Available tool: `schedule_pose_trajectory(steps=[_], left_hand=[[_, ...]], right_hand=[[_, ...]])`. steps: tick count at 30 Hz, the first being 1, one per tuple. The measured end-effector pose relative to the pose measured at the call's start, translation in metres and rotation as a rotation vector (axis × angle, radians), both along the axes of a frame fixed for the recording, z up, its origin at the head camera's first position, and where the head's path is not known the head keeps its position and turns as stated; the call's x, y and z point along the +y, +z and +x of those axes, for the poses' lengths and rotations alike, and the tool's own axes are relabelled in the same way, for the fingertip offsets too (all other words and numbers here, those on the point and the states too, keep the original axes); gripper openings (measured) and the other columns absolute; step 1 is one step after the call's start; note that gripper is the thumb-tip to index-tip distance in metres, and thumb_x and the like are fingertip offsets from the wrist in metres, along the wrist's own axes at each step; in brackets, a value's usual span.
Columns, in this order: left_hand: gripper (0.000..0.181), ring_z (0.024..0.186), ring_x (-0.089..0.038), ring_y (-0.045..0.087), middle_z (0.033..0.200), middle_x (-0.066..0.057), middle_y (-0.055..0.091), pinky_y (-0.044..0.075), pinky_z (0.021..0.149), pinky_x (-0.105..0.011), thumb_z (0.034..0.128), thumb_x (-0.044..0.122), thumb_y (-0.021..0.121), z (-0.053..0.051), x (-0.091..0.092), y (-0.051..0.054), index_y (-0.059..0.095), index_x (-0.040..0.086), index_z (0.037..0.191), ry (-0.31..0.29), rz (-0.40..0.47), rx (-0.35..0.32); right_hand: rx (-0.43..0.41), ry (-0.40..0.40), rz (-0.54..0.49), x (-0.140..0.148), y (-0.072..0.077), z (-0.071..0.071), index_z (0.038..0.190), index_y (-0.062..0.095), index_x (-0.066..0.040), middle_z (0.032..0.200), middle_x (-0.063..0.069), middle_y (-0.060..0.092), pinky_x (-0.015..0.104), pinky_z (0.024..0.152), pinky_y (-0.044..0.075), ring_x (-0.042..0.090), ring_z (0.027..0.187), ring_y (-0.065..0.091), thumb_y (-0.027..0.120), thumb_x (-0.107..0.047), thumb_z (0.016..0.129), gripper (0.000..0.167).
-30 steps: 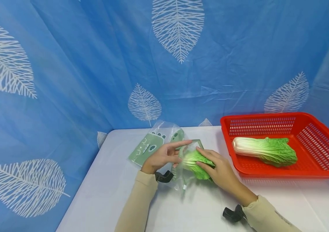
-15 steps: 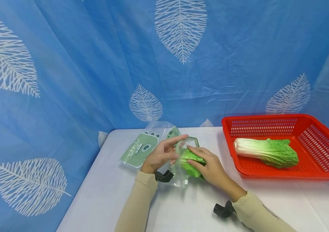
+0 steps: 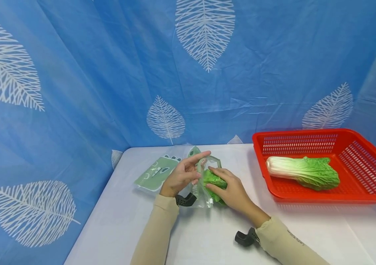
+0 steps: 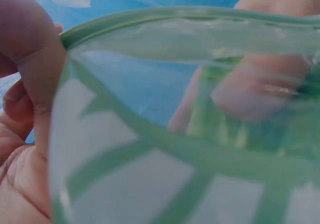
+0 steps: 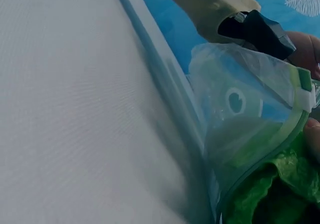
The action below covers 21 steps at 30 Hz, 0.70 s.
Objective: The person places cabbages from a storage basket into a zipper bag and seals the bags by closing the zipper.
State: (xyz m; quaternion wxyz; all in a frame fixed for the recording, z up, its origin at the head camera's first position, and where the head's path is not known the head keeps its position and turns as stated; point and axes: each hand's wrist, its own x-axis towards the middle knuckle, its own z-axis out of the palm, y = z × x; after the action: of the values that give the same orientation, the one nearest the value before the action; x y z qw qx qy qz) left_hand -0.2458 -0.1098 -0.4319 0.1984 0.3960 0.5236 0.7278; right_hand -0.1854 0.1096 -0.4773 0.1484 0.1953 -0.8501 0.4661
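A clear zip bag with a green print lies on the table, its mouth facing right around part of a leafy cabbage. My left hand holds the bag near its mouth, index finger extended along the upper edge. From the right, my right hand grips the cabbage's leafy end. In the left wrist view the bag's green rim arches over the right hand's fingers, seen through the plastic. The right wrist view shows the slider on the rim beside the dark green leaves.
A red basket stands at the right with another cabbage lying in it. The white table meets a blue curtain with white leaf prints at the back and left.
The right hand has moved left with the cabbage, which is deeper in the bag. The printed part of the bag has shifted left and flattened somewhat; the left hand has barely moved.
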Motion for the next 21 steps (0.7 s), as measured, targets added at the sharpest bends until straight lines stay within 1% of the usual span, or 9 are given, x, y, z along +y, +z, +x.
schedule_pose_trajectory(steps=[4, 8, 10, 12, 14, 16, 17, 19, 21], left_hand=[[0.068, 0.048, -0.013, 0.038, 0.167, -0.011, 0.026, 0.047, 0.054, -0.021, 0.0967, 0.003, 0.065, 0.001, -0.007, 0.004, 0.036, 0.003, 0.159, 0.012, 0.010, 0.019], [0.067, 0.048, -0.009, 0.040, 0.168, -0.010, 0.025, 0.046, 0.054, -0.021, 0.0965, -0.005, 0.060, 0.004, -0.017, 0.013, 0.036, 0.003, 0.159, 0.042, 0.045, 0.015], [0.067, 0.049, -0.007, 0.040, 0.167, -0.008, 0.026, 0.044, 0.053, -0.021, 0.0952, -0.010, 0.056, 0.006, -0.021, 0.020, 0.037, 0.004, 0.158, 0.051, 0.071, 0.004], [0.069, 0.059, -0.006, 0.044, 0.166, -0.006, 0.028, 0.043, 0.053, -0.020, 0.0931, -0.015, 0.052, 0.010, -0.023, 0.028, 0.038, 0.005, 0.158, 0.058, 0.101, 0.008], [0.070, 0.059, -0.004, 0.045, 0.166, -0.006, 0.028, 0.044, 0.052, -0.018, 0.0922, -0.015, 0.052, 0.014, -0.024, 0.037, 0.039, 0.005, 0.158, 0.071, 0.130, 0.034], [0.070, 0.060, -0.003, 0.046, 0.166, -0.007, 0.027, 0.043, 0.051, -0.018, 0.0915, -0.013, 0.053, 0.018, -0.024, 0.046, 0.038, 0.004, 0.158, 0.084, 0.162, 0.062], [0.071, 0.060, -0.003, 0.047, 0.167, -0.008, 0.026, 0.044, 0.051, -0.017, 0.0913, -0.012, 0.053, 0.020, -0.024, 0.050, 0.037, 0.004, 0.158, 0.095, 0.176, 0.074], [0.071, 0.051, -0.004, 0.043, 0.168, -0.009, 0.023, 0.044, 0.051, -0.018, 0.0911, -0.010, 0.053, 0.023, -0.024, 0.055, 0.037, 0.005, 0.159, 0.121, 0.202, 0.083], [0.072, 0.052, -0.005, 0.041, 0.169, -0.008, 0.020, 0.043, 0.051, -0.018, 0.0914, -0.010, 0.051, 0.025, -0.024, 0.057, 0.036, 0.007, 0.159, 0.142, 0.229, 0.068]], right_hand=[[0.009, -0.003, 0.004, 0.001, 0.002, 0.003, 0.149, 0.057, -0.027, 0.143, -0.001, 0.057, 0.056, 0.101, 0.049, 0.026, 0.128, 0.057, 0.078, -0.046, 0.089, 0.067], [0.058, -0.029, -0.055, 0.009, 0.006, 0.007, 0.149, 0.056, -0.030, 0.144, -0.004, 0.056, 0.048, 0.098, 0.052, 0.021, 0.126, 0.057, 0.080, -0.039, 0.089, 0.066], [0.124, -0.039, -0.109, 0.012, 0.007, 0.007, 0.150, 0.056, -0.024, 0.144, 0.000, 0.057, 0.041, 0.095, 0.054, 0.022, 0.123, 0.058, 0.078, -0.027, 0.092, 0.062], [0.183, -0.039, -0.184, 0.015, 0.009, 0.007, 0.151, 0.054, -0.017, 0.143, 0.006, 0.058, 0.033, 0.094, 0.053, 0.024, 0.120, 0.058, 0.068, -0.015, 0.097, 0.055], [0.181, -0.027, -0.287, 0.015, 0.011, 0.008, 0.154, 0.050, -0.012, 0.142, 0.013, 0.058, 0.030, 0.097, 0.052, 0.030, 0.122, 0.056, 0.054, -0.012, 0.105, 0.049], [0.076, -0.002, -0.428, 0.014, 0.014, 0.011, 0.157, 0.044, -0.014, 0.143, 0.016, 0.056, 0.029, 0.105, 0.045, 0.029, 0.125, 0.054, 0.038, -0.022, 0.111, 0.047], [-0.011, 0.003, -0.502, 0.013, 0.015, 0.013, 0.159, 0.041, -0.017, 0.143, 0.013, 0.056, 0.026, 0.097, 0.048, 0.026, 0.124, 0.054, 0.029, -0.032, 0.113, 0.050], [-0.208, 0.037, -0.674, 0.009, 0.019, 0.018, 0.162, 0.035, -0.022, 0.147, 0.003, 0.054, 0.027, 0.095, 0.049, 0.018, 0.124, 0.057, 0.016, -0.050, 0.111, 0.061], [-0.376, 0.066, -0.839, 0.005, 0.022, 0.022, 0.163, 0.032, -0.024, 0.144, -0.006, 0.057, 0.027, 0.092, 0.052, 0.010, 0.117, 0.062, 0.013, -0.062, 0.106, 0.071]])
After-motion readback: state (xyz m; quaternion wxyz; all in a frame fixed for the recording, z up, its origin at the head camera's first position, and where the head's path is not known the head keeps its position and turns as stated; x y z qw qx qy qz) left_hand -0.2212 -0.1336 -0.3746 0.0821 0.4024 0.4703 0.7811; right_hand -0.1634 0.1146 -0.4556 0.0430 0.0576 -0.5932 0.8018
